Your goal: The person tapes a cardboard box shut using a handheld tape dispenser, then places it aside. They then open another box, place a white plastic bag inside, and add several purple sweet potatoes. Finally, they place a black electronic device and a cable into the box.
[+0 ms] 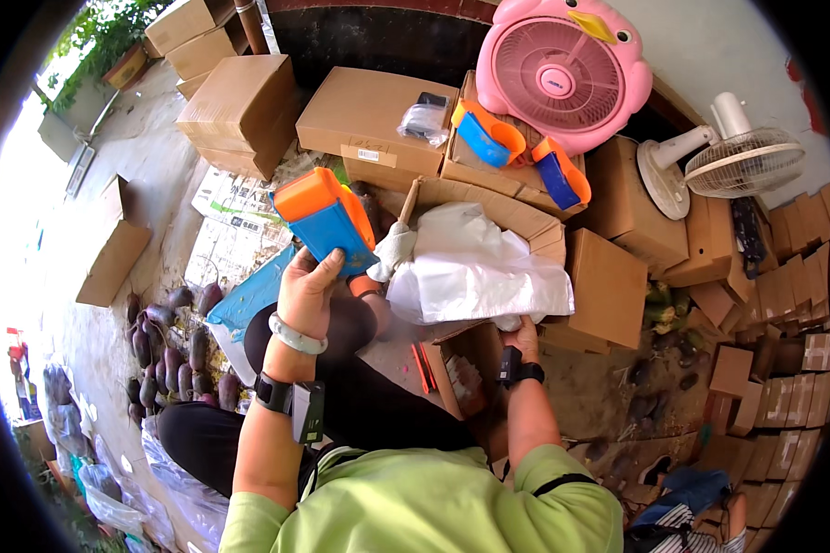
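Note:
My left hand (311, 283) grips a blue and orange tape dispenser (328, 214), raised above the floor left of an open cardboard box. White plastic sheeting (484, 269) covers much of the opening of that cardboard box (484, 191). At the sheeting's near right edge is my right hand (523, 336), its fingers partly hidden beneath the plastic; whether they grip it I cannot tell. A bunched whitish cloth or glove (394, 250) rests at the box's left edge. Below, a smaller open box (449, 380) stands beside a red-handled tool (424, 368).
Long dark purple root vegetables (173, 366) lie on the floor at left. Two more tape dispensers (487, 138) (560, 173) rest on boxes beneath a pink fan (560, 69). A white fan (743, 166) and stacked cartons (788, 401) stand at right. Another person (692, 511) is at lower right.

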`<state>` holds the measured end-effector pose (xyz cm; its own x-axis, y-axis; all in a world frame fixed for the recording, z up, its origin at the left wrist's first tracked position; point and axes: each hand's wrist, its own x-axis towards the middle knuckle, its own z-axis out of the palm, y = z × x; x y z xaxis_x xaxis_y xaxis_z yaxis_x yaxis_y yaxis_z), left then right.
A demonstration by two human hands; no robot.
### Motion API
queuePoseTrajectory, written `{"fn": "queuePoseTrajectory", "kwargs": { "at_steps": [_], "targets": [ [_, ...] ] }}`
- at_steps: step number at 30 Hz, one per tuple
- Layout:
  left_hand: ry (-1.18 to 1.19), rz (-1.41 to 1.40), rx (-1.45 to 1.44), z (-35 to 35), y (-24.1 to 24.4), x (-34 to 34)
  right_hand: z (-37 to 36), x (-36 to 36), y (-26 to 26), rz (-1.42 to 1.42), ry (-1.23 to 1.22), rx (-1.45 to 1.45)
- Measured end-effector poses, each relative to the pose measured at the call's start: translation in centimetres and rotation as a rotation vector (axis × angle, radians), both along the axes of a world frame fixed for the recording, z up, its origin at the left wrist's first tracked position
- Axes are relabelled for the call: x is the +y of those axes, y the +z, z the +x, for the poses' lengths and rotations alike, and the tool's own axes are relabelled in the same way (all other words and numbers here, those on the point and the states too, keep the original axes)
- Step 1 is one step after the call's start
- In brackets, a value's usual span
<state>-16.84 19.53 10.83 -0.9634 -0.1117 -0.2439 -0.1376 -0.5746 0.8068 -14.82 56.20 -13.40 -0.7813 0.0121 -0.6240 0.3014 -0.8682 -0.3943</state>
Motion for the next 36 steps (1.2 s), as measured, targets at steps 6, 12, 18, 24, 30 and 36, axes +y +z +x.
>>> {"fn": "queuePoseTrajectory", "kwargs": {
  "at_steps": [6, 12, 18, 24, 30, 36],
  "targets": [
    [0.018, -0.036, -0.003, 0.1, -0.6, -0.7, 0.4, -1.2, 3.2, 0.178, -0.043, -0.072],
    [0.051, -0.032, 0.002, 0.3, -0.3, -0.8, 0.5, -2.2, 8.6, 0.096, -0.142, -0.166],
    [0.098, 0.017, 0.037, 0.2, -0.8, -1.3, 0.1, -2.4, 9.9, 0.13, -0.028, -0.033],
    [0.169, -0.029, 0.054, 0.3, -1.8, -2.6, 0.6, -4.1, 11.1, -0.031, -0.08, 0.108],
    [0.218, -0.081, 0.1, 0.5, -2.3, -3.4, 0.7, -6.0, 12.7, -0.104, 0.002, 0.065],
    [0.23, -0.079, 0.111, 0.5, -2.3, -3.8, 1.3, -6.5, 12.3, -0.156, 0.244, 0.007]
  ]
}}
